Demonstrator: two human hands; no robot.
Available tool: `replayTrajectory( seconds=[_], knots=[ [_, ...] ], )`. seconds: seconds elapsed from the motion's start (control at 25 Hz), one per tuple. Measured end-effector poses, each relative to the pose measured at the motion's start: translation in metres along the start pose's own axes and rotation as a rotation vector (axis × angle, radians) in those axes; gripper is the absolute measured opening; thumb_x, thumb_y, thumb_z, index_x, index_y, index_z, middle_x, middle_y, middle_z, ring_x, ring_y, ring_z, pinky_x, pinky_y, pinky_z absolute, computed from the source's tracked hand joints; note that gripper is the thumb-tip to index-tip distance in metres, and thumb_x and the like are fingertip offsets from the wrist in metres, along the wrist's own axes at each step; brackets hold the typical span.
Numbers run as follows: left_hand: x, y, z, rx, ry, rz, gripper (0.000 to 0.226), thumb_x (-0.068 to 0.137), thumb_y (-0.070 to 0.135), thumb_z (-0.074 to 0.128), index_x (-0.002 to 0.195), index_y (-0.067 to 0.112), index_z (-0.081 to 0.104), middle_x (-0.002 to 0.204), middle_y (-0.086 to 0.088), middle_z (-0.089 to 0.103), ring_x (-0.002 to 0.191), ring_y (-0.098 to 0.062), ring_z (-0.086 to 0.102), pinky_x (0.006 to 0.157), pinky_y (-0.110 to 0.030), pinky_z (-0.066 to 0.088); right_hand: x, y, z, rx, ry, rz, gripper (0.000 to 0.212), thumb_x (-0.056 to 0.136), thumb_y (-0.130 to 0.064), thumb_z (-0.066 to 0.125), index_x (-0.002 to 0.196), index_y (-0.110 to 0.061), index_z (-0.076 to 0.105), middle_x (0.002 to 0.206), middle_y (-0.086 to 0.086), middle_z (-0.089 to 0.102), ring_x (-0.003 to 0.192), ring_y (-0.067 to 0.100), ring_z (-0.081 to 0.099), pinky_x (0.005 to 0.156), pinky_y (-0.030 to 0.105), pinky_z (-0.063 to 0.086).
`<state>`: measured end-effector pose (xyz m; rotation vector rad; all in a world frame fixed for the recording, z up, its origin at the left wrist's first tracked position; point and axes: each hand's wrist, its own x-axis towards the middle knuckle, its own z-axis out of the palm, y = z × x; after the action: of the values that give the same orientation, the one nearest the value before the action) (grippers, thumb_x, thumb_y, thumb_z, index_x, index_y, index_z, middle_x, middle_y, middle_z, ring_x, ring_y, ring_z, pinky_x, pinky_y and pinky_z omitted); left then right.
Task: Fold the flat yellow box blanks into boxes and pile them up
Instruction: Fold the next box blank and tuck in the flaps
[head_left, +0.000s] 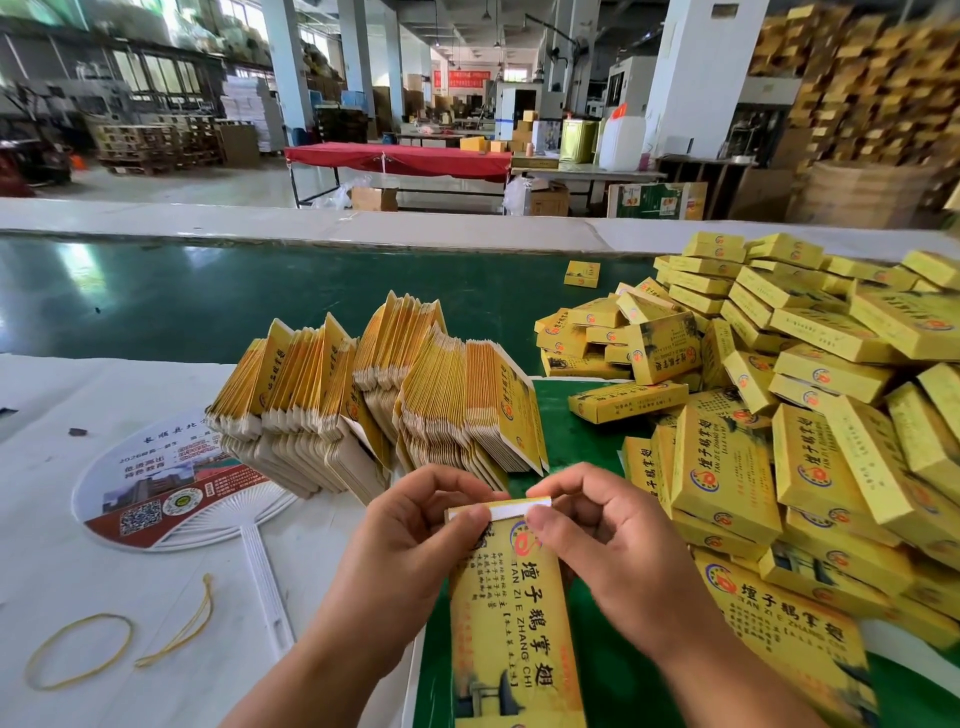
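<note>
Both hands hold one yellow printed cardboard box (511, 613) low in the middle of the view, over the green mat (582, 441). The left hand (415, 535) and the right hand (602, 540) each pinch its far end, thumbs on the white end flap (511, 510) (bent toward the person). Just beyond stands the leaning row of flat yellow box blanks (374, 395). The heap of folded yellow boxes (789, 415) lies to the right. A printed white plastic hand fan (171, 493) and two yellow rubber bands (78, 649) lie on the left.
</note>
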<state>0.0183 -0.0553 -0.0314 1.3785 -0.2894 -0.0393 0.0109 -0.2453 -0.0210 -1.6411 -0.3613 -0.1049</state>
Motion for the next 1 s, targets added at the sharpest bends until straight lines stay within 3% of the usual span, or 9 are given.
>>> replayTrajectory(
  seconds=[0.08,0.2,0.36,0.44,0.56,0.64,0.72,0.84,1.0],
  knots=[
    [0.000,-0.002,0.003,0.045,0.011,0.019,0.017,0.074,0.030,0.074,0.086,0.019,0.070,0.096,-0.015,0.075,0.080,-0.031,0.073,0.066,-0.036,0.059,0.000,-0.001,0.000,-0.008,-0.015,0.012,0.024,0.085,-0.047,0.069,0.085,-0.023,0.068,0.073,0.010,0.073,0.065,0.017,0.070,0.053,0.021,0.051],
    [-0.001,-0.002,0.005,0.047,-0.013,0.023,0.009,0.079,0.027,0.071,0.086,0.021,0.070,0.098,-0.015,0.075,0.083,-0.035,0.073,0.071,-0.045,0.060,0.000,0.000,-0.002,-0.040,0.008,0.000,0.022,0.083,-0.039,0.068,0.079,-0.018,0.067,0.073,0.011,0.073,0.067,0.023,0.071,0.054,0.026,0.054],
    [-0.001,0.000,0.011,0.052,0.080,0.030,0.014,0.088,0.027,0.061,0.099,0.020,0.065,0.100,-0.007,0.075,0.088,-0.029,0.071,0.074,-0.039,0.060,0.000,0.002,0.001,-0.083,0.150,-0.059,0.019,0.079,-0.035,0.068,0.074,-0.016,0.066,0.067,0.011,0.068,0.060,0.020,0.064,0.053,0.026,0.050],
    [-0.004,0.000,0.014,0.196,0.135,0.060,0.029,0.086,0.043,0.066,0.109,0.025,0.061,0.100,0.002,0.073,0.091,-0.020,0.070,0.076,-0.038,0.060,-0.002,0.000,0.001,-0.172,0.299,-0.140,0.020,0.081,-0.037,0.067,0.073,-0.018,0.066,0.065,0.007,0.066,0.057,0.013,0.061,0.050,0.023,0.048],
    [-0.013,0.002,0.018,0.671,0.070,0.089,0.063,0.063,0.079,0.062,0.115,0.047,0.044,0.105,0.027,0.061,0.095,0.007,0.061,0.077,-0.012,0.051,-0.005,0.000,0.006,-0.253,0.428,-0.231,0.018,0.082,-0.039,0.066,0.077,-0.022,0.066,0.067,-0.003,0.068,0.057,0.013,0.063,0.049,0.022,0.051],
    [-0.015,0.001,0.023,0.944,0.088,0.130,0.077,0.052,0.090,0.057,0.114,0.056,0.029,0.098,0.032,0.054,0.094,0.015,0.051,0.073,-0.005,0.040,-0.006,0.003,0.013,-0.294,0.441,-0.268,0.018,0.085,-0.038,0.070,0.077,-0.023,0.064,0.068,-0.008,0.067,0.057,0.009,0.064,0.050,0.019,0.051],
    [-0.015,0.000,0.025,1.005,0.163,0.161,0.080,0.049,0.088,0.059,0.114,0.052,0.030,0.093,0.034,0.049,0.087,0.016,0.049,0.065,-0.005,0.037,-0.006,0.005,0.021,-0.297,0.406,-0.277,0.021,0.086,-0.039,0.072,0.076,-0.025,0.060,0.068,-0.012,0.068,0.057,0.006,0.065,0.049,0.020,0.051],
    [-0.015,0.001,0.025,1.035,0.221,0.246,0.069,0.055,0.071,0.064,0.113,0.046,0.036,0.092,0.030,0.050,0.079,0.005,0.051,0.064,-0.007,0.037,-0.006,0.003,0.023,-0.259,0.332,-0.255,0.022,0.083,-0.044,0.070,0.079,-0.026,0.057,0.072,-0.010,0.071,0.061,0.008,0.069,0.049,0.028,0.055],
    [-0.015,0.005,0.025,1.094,0.143,0.349,0.071,0.057,0.056,0.069,0.121,0.035,0.048,0.097,0.021,0.056,0.086,0.002,0.055,0.075,-0.010,0.041,-0.005,-0.001,0.022,-0.178,0.279,-0.254,0.011,0.088,-0.038,0.069,0.089,-0.027,0.067,0.077,-0.010,0.071,0.067,0.005,0.069,0.056,0.014,0.052]
  ],
)
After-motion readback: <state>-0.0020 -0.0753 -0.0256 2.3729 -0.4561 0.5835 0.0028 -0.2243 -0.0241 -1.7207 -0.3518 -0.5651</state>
